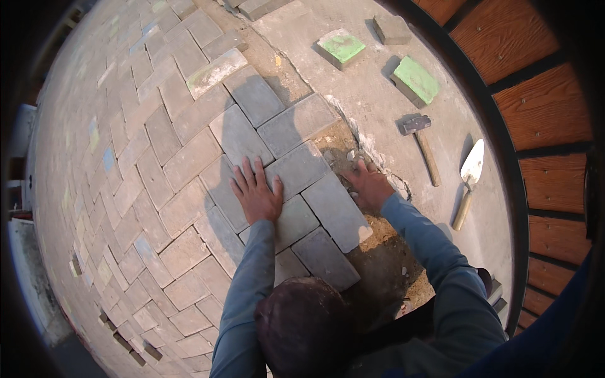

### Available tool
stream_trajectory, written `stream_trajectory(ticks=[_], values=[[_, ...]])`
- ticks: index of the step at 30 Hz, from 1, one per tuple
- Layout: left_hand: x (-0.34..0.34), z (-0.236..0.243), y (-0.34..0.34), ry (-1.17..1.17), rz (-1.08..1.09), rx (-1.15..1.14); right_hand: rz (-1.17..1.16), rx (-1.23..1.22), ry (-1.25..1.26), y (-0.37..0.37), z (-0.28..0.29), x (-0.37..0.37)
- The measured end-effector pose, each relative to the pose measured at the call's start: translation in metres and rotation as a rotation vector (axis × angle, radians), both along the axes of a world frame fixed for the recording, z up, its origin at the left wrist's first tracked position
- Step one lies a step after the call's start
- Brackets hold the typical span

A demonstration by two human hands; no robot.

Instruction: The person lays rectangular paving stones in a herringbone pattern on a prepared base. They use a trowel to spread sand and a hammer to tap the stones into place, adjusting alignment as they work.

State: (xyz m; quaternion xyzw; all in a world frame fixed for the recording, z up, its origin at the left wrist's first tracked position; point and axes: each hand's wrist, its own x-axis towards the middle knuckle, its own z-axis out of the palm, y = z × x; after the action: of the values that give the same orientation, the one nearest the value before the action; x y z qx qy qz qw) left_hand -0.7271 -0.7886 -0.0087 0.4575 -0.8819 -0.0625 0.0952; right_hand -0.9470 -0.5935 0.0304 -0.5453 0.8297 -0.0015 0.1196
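Note:
My left hand [259, 194] lies flat with its fingers spread on a grey paving block [222, 189] in the laid surface. My right hand [370, 186] reaches down into the strip of bare sand [337, 148] beside the outer blocks, fingers apart and nothing visible in them. The fingertips touch rubble and sand near the broken concrete edge [372, 151]. Between my hands sit a grey block [298, 169] and, nearer me, another grey block [337, 213] whose outer side borders the dug strip. My shadow covers part of the paving.
On the concrete to the right lie a hammer [421, 142] with a wooden handle and a pointed trowel [469, 173]. Beyond them are two green-topped blocks [416, 80] and a plain grey block [392, 29]. A dark-edged, brown plank surface [542, 120] curves along the right side.

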Motion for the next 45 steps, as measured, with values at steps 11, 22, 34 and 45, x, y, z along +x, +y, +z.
stream_trajectory(ticks=[11, 22, 34, 45], values=[[-0.001, -0.001, 0.001, -0.008, -0.001, 0.046, -0.156, -0.073, -0.028, -0.100, -0.029, -0.026], [0.003, 0.004, -0.001, 0.005, 0.012, 0.094, -0.023, -0.027, 0.070, -0.076, -0.045, -0.026], [-0.001, 0.001, 0.000, 0.021, 0.009, 0.051, -0.104, -0.021, 0.073, -0.046, -0.043, -0.023], [0.004, -0.001, 0.001, 0.046, 0.008, 0.044, -0.062, 0.027, -0.037, 0.021, -0.040, 0.004]])
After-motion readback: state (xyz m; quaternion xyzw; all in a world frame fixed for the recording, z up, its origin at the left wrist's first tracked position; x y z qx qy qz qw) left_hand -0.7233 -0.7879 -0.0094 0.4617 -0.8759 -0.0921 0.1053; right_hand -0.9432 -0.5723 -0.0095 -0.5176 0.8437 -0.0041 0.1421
